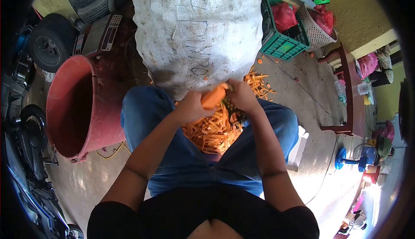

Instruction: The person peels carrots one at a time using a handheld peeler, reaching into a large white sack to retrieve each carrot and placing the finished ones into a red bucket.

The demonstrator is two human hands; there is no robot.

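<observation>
The left hand point(192, 107), forearm angled inward over the thigh, is clenched around one carrot point(214, 97) held above the lap, the right hand point(243, 96) folded shut on one small dark tool point(233, 113) at its end, over one heap of peelings point(212, 133) on the floor before one white sack point(199, 31).

Scrawled in dark marker down the white sack point(196, 31): large capital letters, turned sideways and smudged, too unclear to read with certainty. Nothing else legible.
</observation>
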